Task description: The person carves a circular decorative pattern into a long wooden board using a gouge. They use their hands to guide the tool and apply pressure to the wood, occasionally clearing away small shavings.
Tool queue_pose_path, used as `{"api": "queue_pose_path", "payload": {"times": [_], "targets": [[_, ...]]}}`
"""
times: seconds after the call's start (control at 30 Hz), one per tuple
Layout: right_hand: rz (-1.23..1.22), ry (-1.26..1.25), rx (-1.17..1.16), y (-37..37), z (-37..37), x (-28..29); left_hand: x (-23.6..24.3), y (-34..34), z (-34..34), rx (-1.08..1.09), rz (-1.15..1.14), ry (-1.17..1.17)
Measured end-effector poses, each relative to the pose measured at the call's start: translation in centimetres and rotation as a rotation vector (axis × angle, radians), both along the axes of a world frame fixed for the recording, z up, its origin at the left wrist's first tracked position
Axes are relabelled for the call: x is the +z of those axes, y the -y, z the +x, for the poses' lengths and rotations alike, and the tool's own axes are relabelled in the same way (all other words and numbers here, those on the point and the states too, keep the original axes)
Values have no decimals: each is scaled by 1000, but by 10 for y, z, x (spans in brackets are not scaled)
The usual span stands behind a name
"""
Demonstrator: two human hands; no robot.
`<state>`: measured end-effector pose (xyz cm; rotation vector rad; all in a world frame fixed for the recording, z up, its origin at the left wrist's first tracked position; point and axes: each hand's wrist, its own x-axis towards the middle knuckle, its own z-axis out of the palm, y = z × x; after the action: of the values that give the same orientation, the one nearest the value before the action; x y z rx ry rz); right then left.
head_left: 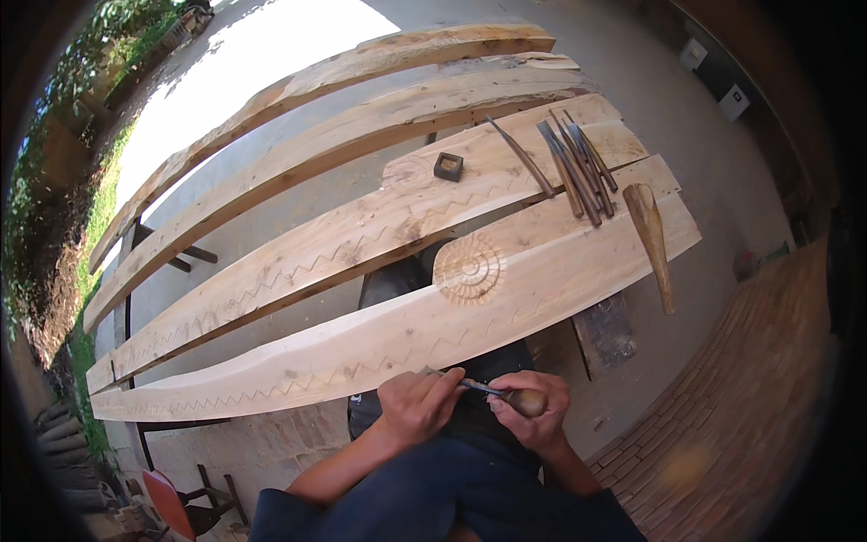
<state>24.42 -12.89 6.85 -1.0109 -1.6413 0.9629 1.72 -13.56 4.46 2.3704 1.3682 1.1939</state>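
My right hand (535,417) is closed around the rounded wooden handle of a carving chisel (473,386). My left hand (420,403) closes on the blade end of the same chisel, so the tip is mostly hidden; a small greyish bit (432,370) shows at its fingers, too small to name. Both hands are just above my lap, off the near edge of a long pale plank (334,357). That plank bears a carved round rosette (470,269) and a zigzag line along its length.
Several chisels (578,172) lie at the plank's right, with a wooden mallet (648,237) beside them. A small dark square box (448,166) rests on the second zigzag-marked plank (298,262). Two rough beams (271,176) lie beyond. A red chair (169,506) stands at lower left.
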Motion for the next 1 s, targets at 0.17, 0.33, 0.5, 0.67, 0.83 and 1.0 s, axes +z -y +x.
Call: {"api": "queue_pose_path", "payload": {"times": [0.17, 0.33, 0.5, 0.67, 0.83, 1.0], "targets": [[32, -127, -284, -29, 3, 8, 5, -9, 6, 64, 52, 97], [34, -239, -486, -99, 2, 25, -20, -12, -4, 2, -20, 56], [54, -151, -430, -162, -7, 29, -39, -5, -1, -67, -37, 110], [62, -118, -363, -219, -32, 24, -42, -6, -5, -102, -46, 112], [56, -42, -331, -261, -46, 16, -39, -23, -5, -127, -3, 121], [24, 0, -290, -289, -55, 4, -29, -40, -12, -85, -6, 69]]}}
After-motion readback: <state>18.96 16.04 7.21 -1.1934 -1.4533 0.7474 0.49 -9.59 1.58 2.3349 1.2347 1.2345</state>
